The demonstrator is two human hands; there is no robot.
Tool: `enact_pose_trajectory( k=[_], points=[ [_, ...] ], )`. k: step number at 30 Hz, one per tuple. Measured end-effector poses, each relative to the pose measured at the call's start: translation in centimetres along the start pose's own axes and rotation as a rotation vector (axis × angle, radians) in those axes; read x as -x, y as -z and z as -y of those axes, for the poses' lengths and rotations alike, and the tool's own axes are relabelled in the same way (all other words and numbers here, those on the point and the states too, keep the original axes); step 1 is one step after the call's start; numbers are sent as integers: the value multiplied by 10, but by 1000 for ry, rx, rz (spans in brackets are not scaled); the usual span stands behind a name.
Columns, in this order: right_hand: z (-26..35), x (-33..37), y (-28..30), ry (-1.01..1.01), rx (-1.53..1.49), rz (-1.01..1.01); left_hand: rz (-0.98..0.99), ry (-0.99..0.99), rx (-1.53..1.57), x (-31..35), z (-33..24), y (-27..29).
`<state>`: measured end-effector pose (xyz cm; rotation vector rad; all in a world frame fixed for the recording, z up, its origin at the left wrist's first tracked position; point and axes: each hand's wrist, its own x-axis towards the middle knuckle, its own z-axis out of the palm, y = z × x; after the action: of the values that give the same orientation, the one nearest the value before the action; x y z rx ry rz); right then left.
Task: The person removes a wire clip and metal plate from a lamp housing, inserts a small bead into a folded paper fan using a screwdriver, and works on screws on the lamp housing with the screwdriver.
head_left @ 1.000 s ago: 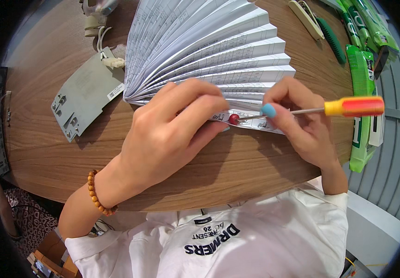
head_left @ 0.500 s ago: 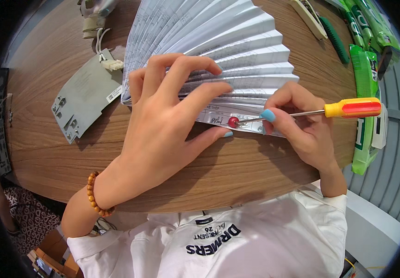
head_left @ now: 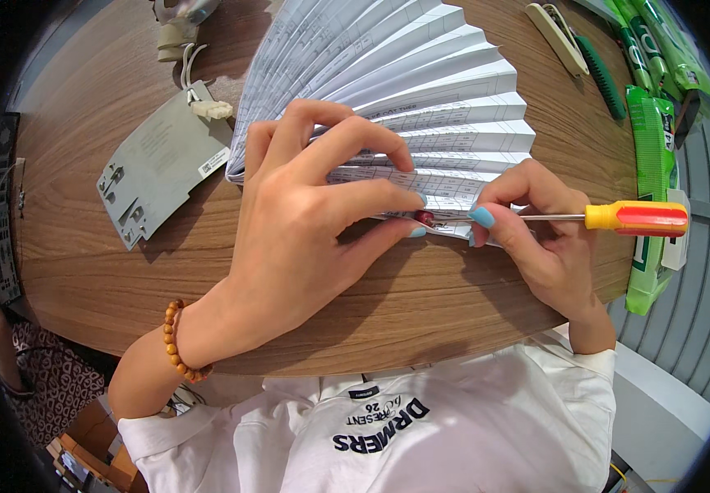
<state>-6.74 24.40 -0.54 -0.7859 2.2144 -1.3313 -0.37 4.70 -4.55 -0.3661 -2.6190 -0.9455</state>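
A pleated white paper fan (head_left: 462, 103), printed with lines and tables, lies spread on the table. At its near edge my left hand (head_left: 285, 218) has thumb and index tips closed about a small red bead (head_left: 425, 218), with the edge pleat of the paper beside it. The other left fingers curl over the pleats. My right hand (head_left: 540, 242) pinches the metal shaft of a screwdriver (head_left: 638, 218) with a yellow and red handle. The shaft points left toward the bead; its tip is hard to make out there.
Left of the fan lies a grey plate (head_left: 157, 168) with a cable and connector. At the upper right are a beige stapler-like tool (head_left: 556, 39) and a dark green strip (head_left: 600, 78). Green packages (head_left: 651, 156) line the right table edge. A circuit board (head_left: 1, 205) stands far left.
My left thumb and index finger have closed in on the red bead. The bead now sits in shadow between them. The fan and screwdriver have shifted slightly right in view.
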Motion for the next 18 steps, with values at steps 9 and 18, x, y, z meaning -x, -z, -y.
enact_pose_trajectory(
  k=[9,18],
  points=[
    [-3,1,-1,12,-10,-8,-38,-15,11,1,-1,-3],
    [-5,2,2,43,35,-9,-57,-24,-15,0,-2,-5]
  ],
)
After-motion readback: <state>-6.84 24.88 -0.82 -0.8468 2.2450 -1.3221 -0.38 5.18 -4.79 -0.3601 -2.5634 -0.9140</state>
